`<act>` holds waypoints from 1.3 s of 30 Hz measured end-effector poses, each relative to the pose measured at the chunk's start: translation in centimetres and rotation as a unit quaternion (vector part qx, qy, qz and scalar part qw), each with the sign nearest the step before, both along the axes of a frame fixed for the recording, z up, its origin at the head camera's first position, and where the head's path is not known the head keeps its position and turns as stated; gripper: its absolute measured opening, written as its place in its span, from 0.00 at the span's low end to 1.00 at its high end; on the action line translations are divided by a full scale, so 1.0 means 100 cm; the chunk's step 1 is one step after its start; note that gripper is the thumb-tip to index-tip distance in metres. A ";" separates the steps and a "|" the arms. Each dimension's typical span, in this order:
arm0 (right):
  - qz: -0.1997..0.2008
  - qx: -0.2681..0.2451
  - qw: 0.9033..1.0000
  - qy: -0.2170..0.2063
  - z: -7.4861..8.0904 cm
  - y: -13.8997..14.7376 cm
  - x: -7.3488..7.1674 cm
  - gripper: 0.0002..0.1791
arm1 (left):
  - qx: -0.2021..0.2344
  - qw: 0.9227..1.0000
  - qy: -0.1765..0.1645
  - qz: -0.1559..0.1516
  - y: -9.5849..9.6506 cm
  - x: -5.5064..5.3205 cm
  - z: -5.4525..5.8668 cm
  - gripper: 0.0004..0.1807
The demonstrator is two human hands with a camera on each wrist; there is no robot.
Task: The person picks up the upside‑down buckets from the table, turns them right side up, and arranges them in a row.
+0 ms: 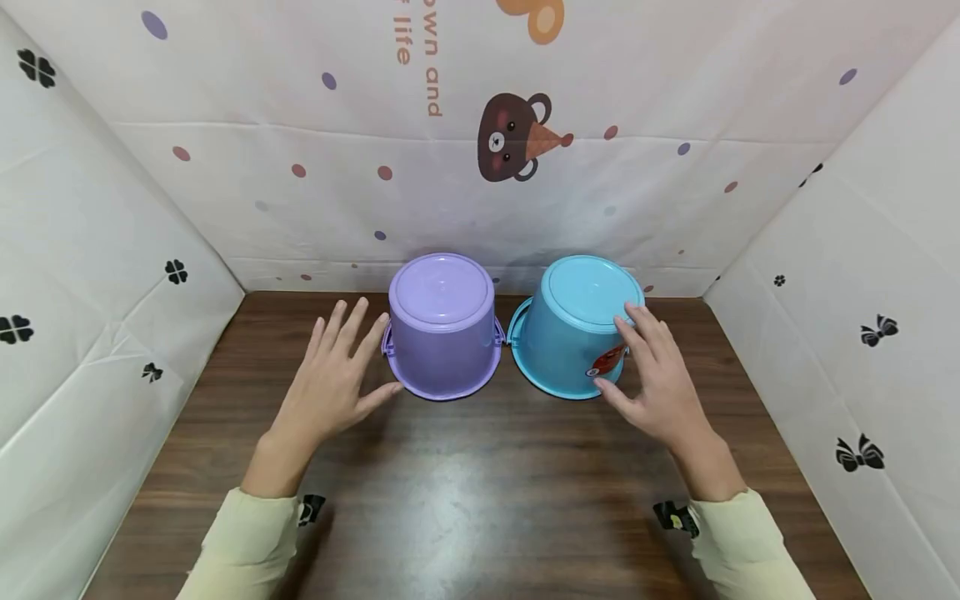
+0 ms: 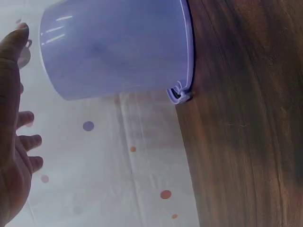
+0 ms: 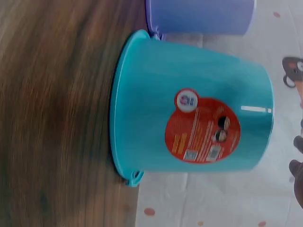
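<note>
Two buckets stand upside down at the back of the table, a purple bucket (image 1: 444, 354) on the left and a turquoise bucket (image 1: 558, 350) on the right. My left hand (image 1: 326, 383) is just left of the purple one, fingers spread and holding nothing. In the left wrist view, a gap shows between that hand (image 2: 12, 161) and the purple bucket (image 2: 118, 47). My right hand (image 1: 657, 383) is at the turquoise bucket's right side, its fingers extended; the right wrist view shows only fingertips, so contact is hard to tell. A red label (image 3: 203, 130) is on the turquoise wall.
Both buckets sit on a dark wood table (image 1: 450, 500), close to a white back wall (image 1: 315, 208) with printed dots and a bear. White side walls (image 1: 90, 358) flank the table. The bucket handles lie down near the rims.
</note>
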State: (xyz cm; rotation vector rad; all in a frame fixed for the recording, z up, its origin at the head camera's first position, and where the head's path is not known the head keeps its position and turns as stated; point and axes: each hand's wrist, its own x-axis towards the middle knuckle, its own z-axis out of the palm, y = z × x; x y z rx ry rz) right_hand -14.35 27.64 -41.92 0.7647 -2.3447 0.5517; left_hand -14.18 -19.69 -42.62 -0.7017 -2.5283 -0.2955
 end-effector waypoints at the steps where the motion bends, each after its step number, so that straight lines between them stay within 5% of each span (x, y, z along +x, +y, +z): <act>1: 0.009 0.002 1.000 0.000 0.000 -0.003 0.000 0.48 | 0.002 1.000 0.008 -0.006 0.001 0.000 0.000 0.52; 12: 0.136 -0.008 0.990 0.044 0.003 -0.036 -0.002 0.40 | 0.008 0.994 0.082 -0.072 0.002 -0.006 -0.014 0.49; 20: 0.202 0.003 0.979 0.027 -0.004 -0.057 -0.010 0.37 | 0.020 0.984 0.130 -0.124 0.000 -0.012 -0.024 0.43; 39: 0.203 0.117 0.971 -0.055 -0.044 -0.096 -0.031 0.37 | -0.009 0.985 0.066 -0.160 -0.013 -0.025 -0.056 0.35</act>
